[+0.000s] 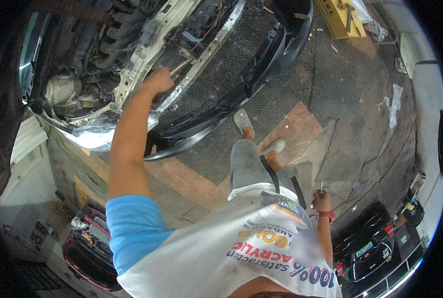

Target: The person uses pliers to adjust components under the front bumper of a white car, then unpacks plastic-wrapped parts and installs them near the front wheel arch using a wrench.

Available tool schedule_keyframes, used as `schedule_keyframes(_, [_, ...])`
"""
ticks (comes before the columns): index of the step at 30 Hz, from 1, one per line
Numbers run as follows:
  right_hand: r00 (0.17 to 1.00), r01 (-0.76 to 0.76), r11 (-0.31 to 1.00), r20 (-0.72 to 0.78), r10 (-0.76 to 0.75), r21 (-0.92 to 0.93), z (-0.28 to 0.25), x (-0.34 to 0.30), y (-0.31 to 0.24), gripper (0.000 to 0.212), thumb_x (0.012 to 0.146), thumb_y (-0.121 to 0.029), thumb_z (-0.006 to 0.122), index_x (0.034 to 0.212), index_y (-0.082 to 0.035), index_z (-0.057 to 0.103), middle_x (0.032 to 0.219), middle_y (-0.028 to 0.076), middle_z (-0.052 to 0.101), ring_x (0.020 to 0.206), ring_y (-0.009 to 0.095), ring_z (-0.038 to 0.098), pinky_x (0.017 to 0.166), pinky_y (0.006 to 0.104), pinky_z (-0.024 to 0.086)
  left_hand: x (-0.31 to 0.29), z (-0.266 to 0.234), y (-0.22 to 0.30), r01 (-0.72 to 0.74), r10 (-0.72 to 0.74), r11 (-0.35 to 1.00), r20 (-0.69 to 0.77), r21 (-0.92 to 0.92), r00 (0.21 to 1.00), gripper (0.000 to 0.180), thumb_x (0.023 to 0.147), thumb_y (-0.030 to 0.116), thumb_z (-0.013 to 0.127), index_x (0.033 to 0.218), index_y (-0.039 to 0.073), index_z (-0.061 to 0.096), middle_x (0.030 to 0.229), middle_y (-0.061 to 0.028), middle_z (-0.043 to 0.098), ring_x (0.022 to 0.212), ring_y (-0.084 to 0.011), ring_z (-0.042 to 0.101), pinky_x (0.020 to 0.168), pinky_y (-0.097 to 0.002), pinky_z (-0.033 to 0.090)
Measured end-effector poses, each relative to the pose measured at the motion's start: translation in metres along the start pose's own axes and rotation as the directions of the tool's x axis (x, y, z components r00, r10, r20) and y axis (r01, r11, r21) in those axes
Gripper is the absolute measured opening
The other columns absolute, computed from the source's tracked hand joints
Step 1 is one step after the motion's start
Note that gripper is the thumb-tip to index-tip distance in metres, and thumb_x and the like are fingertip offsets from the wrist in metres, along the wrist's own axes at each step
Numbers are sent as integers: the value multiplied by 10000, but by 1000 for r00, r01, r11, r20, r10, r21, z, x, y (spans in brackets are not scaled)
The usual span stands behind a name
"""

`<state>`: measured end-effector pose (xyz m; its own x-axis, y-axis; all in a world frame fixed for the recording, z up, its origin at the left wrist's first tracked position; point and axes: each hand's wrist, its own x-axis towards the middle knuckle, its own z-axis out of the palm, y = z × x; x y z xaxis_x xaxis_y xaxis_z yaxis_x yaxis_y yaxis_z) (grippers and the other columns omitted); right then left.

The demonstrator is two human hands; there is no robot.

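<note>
My left hand (160, 81) reaches over the front of a car with its engine bay exposed. It is closed round the light handle of a hammer (183, 63), whose head is at the metal crossbar (201, 62) of the car's front frame; whether they touch I cannot tell. Down by my right side, my right hand (322, 201) is closed on a thin tool (322, 186) with a slim metal shaft pointing up. The rest of that tool is hidden in the fingers. A detached black bumper (241, 89) lies in front of the car, just ahead of my feet.
Clear plastic covers the headlight (94, 135). Dark ridged mats (301, 74) and a reddish mat (296, 126) cover the floor. A yellow box (333, 25) with a hammer-shaped tool on it stands at the far right. Other cars (365, 243) are parked behind me.
</note>
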<state>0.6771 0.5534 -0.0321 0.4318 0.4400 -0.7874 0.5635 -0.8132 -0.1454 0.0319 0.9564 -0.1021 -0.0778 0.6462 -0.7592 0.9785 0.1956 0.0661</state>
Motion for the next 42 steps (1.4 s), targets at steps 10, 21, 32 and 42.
schedule_keyframes(10, [998,-68,998,17,68,-7,-7,3,-28,229,929,-234,696,933,-9,653,616,79,644,490,167,619,462,328,479,10,27,-10,-154,150,987,-76,-46,986,485,961,359,585,1345,63,571,1205,-302,635,1153,-448,604,996,-500,480])
schedule_keyframes(21, [997,70,997,-11,-71,-32,-3,24,-30,249,930,-243,701,929,3,663,572,87,632,430,177,592,423,330,446,18,88,-23,-26,48,938,57,-346,997,677,974,536,540,1363,-18,529,1317,-297,581,1251,-410,561,1039,-480,439])
schedule_keyframes(32, [995,-88,994,45,85,68,5,13,-13,278,933,-258,706,928,11,637,592,89,630,437,173,591,407,321,450,24,59,-39,18,-51,862,-50,-507,997,562,977,448,575,1361,38,556,1337,-236,600,1271,-384,554,1048,-464,422])
schedule_keyframes(42, [999,-37,999,4,37,-12,8,14,-4,291,929,-274,710,971,1,627,611,91,642,451,177,604,416,321,453,32,51,-39,-77,31,911,-118,-405,993,561,974,441,575,1352,27,566,1335,-259,590,1262,-409,554,1051,-463,425])
